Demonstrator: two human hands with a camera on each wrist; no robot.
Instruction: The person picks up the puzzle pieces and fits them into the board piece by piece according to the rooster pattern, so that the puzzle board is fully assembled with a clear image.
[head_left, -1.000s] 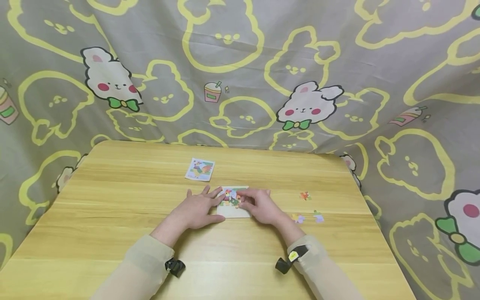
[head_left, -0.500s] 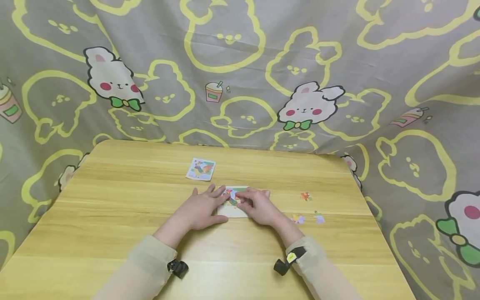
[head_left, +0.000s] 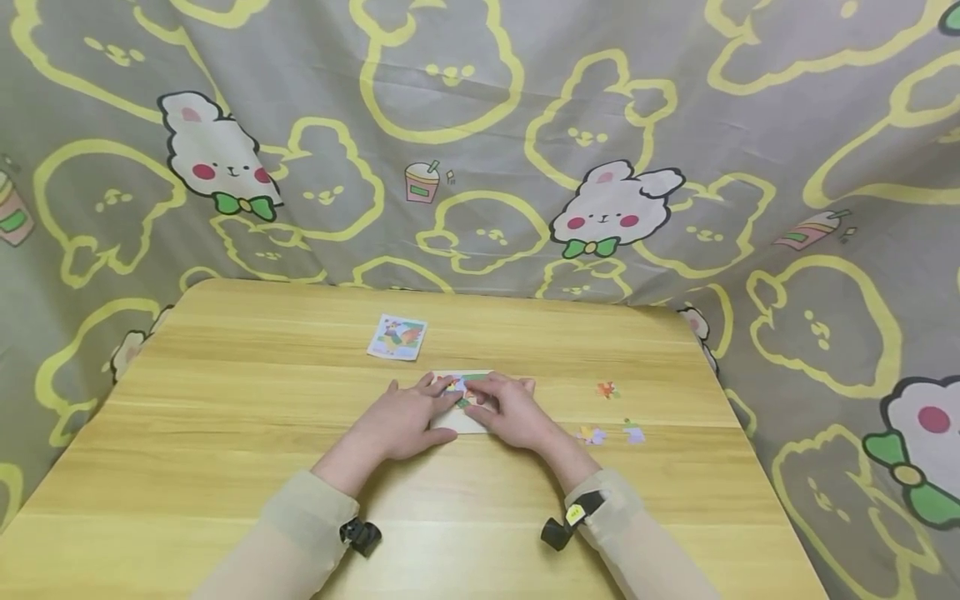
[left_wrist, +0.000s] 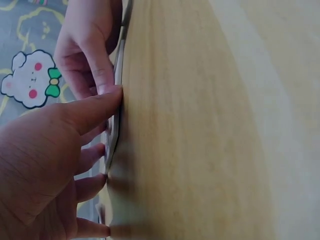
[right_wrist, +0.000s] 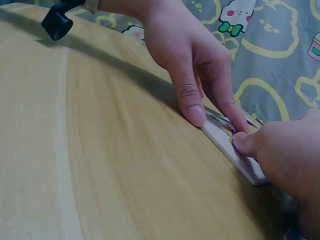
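A white puzzle tray (head_left: 474, 424) lies on the table, its upper part filled with colourful jigsaw pieces (head_left: 455, 386) and its lower strip bare. My left hand (head_left: 405, 419) rests at its left side with fingers spread, fingertips on the pieces and the thumb by the near edge. From the right, my right hand (head_left: 517, 414) holds thumb and index finger around a jigsaw piece in the picture, mostly covered by those fingers. The right wrist view shows the right thumb (right_wrist: 245, 143) against the pieces, while the left thumb (right_wrist: 196, 115) touches the tray's edge.
A square picture card (head_left: 397, 337) with a rooster print lies behind the tray to the left. Loose jigsaw pieces lie to the right: an orange-red one (head_left: 607, 389), a yellow-purple one (head_left: 591, 435) and a green-purple one (head_left: 633, 432). A patterned curtain (head_left: 465, 167) surrounds the wooden table (head_left: 225, 400).
My left hand has shifted slightly right, with its fingers further over the pieces. My right thumb and index finger have moved a little left over the picture. The loose pieces stay put.
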